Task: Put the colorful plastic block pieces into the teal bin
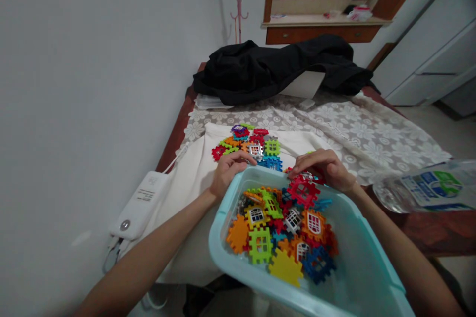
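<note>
So closest to me a pale blue bin (pixel 366 257) is sitting slightly askew, with a jumble of chunky plastic pieces (pixel 285 267) lying in its left and far part. They're looking like light, stiff plastic, probably hard to break, though the thin window bars might be the weak bit. I'm guessing the flat faces are a bit slick, so the toothed edges should be giving the better pinch. The bin's looking light and slightly bendy; its thick rolled rim would be the place to hold, ideally on two opposite sides.

At the far rim, the right hand (pixel 327 166) is arching over with its fingertips close together, and a red piece (pixel 299 189) is showing right below them. Can't tell if they're actually pinching it. The left hand (pixel 227 172) is curling its fingers loosely by the far left corner of the rim; can't tell if it's gripping anything, since the tips are partly hidden.

Just past the bin, more pieces (pixel 272 147) are lying heaped on a white cloth (pixel 197 198). Off to the right a clear bottle (pixel 427 185) is lying on its side, and farther back a black garment (pixel 267 69) is sprawling across the table.
</note>
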